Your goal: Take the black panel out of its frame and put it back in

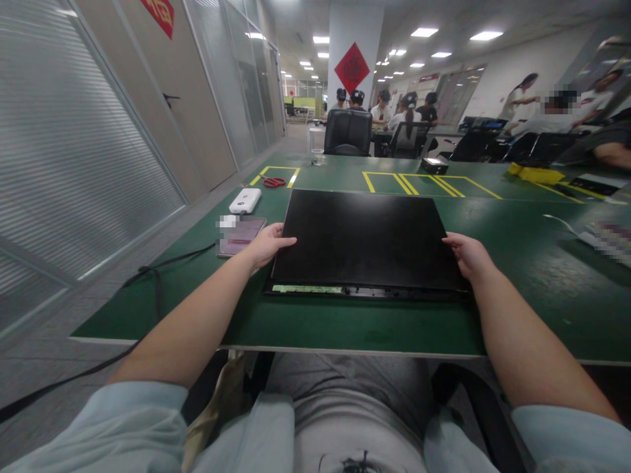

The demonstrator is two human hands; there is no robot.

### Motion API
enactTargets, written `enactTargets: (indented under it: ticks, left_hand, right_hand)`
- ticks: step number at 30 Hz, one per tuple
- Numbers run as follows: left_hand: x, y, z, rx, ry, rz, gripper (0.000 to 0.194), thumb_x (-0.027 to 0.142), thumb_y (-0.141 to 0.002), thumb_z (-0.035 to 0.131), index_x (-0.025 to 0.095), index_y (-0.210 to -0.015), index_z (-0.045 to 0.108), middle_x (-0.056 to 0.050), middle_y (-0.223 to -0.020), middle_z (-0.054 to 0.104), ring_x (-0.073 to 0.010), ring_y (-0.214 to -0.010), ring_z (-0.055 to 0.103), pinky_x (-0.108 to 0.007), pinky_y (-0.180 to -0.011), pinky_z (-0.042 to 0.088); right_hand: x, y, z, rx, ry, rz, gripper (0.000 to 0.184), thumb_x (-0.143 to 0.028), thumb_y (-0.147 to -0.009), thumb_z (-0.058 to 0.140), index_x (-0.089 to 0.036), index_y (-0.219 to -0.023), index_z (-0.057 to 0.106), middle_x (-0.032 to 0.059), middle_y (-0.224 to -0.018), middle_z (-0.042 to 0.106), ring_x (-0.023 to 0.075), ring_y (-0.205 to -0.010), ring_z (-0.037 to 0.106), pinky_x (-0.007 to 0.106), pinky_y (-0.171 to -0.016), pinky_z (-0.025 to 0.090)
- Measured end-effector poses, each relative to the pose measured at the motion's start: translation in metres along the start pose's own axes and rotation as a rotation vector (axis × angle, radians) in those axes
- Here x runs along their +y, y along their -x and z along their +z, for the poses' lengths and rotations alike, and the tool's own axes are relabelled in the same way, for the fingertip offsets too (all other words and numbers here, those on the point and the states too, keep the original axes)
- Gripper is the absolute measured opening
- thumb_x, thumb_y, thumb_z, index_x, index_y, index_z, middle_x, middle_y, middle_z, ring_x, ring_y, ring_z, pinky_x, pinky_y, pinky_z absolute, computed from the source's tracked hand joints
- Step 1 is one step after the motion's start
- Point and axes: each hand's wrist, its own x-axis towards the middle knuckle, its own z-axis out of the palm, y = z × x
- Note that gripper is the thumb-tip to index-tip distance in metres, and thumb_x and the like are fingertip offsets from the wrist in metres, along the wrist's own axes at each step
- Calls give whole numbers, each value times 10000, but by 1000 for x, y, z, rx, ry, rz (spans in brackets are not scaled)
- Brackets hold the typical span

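A flat black display panel (362,240) lies over a thin black frame on the green table in front of me. Along its near edge shows a narrow green circuit strip (308,289). My left hand (266,246) grips the panel's left edge, its thumb on the dark face and the fingers around the side. At the opposite edge, my right hand (468,255) pinches the panel between thumb and fingers. The undersides of both grips are hidden. Close to my left hand rests a phone (244,238) with its screen lit.
Beyond the phone sit a white power bank (245,201) and red-handled scissors (274,182). Yellow tape marks the green table (355,328). A black box (434,165) stands at the far edge, a yellow item (535,174) to the right. Several people work at tables behind.
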Motion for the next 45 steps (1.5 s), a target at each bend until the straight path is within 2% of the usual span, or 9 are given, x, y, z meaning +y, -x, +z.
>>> enactTargets:
  ticks: [5,11,18,21,26,32,39,45]
  left_hand:
    - [0,0,-1,-44,21,28,616,34,-509,883,153,-1082,691,-76,-1023,808,-276,-982,775,-399,-903,605]
    - [1,0,-1,-9,25,13,836,-14,-523,853,166,-1289,568,-63,-997,806,-280,-955,779,-413,-886,605]
    - [0,-1,-2,-10,11,10,797,-45,-549,834,186,-1257,549,-16,-953,802,-230,-860,787,-364,-826,617]
    - [-1,-2,-3,-8,8,7,790,-52,-551,826,181,-1250,541,-13,-924,798,-234,-854,787,-360,-811,619]
    - [-2,-3,-4,-14,-4,16,801,-46,-570,825,177,-1283,537,-41,-980,799,-270,-927,787,-416,-875,616]
    - [-1,-2,-4,-15,-11,32,836,-26,-564,844,181,-1305,517,-42,-998,793,-268,-939,780,-429,-896,610]
    - [-3,-3,-5,-23,-11,59,809,-6,-560,851,202,-1281,549,-40,-1047,777,-277,-1016,761,-462,-960,591]
    - [-3,-2,-3,-7,-20,76,873,34,-552,853,203,-1333,500,-71,-1121,754,-306,-1132,713,-490,-1025,545]
  right_hand:
    - [-3,4,3,61,6,-19,283,-45,-558,660,-220,-752,771,10,-649,718,171,-587,667,285,-561,580]
    - [-4,8,8,92,1,-33,261,-53,-532,669,-218,-708,770,10,-636,716,174,-587,663,284,-541,570]
    - [-6,10,11,141,9,-84,273,-45,-474,694,-209,-679,769,5,-668,729,152,-595,634,278,-559,561]
    - [-8,12,12,152,8,-87,288,-51,-475,702,-204,-708,775,5,-672,725,149,-593,617,287,-562,553]
    - [-9,12,13,164,0,-89,316,-39,-470,709,-200,-734,776,10,-693,722,165,-686,659,278,-615,556]
    - [-6,8,12,205,23,-157,338,-36,-486,713,-215,-765,780,0,-748,742,178,-756,690,292,-681,590]
    - [2,-3,4,172,33,-204,360,-44,-501,722,-225,-805,788,-2,-776,760,181,-746,711,308,-697,624]
    - [8,-14,-2,151,15,-228,373,-53,-492,752,-234,-816,788,-11,-797,772,183,-741,722,325,-705,641]
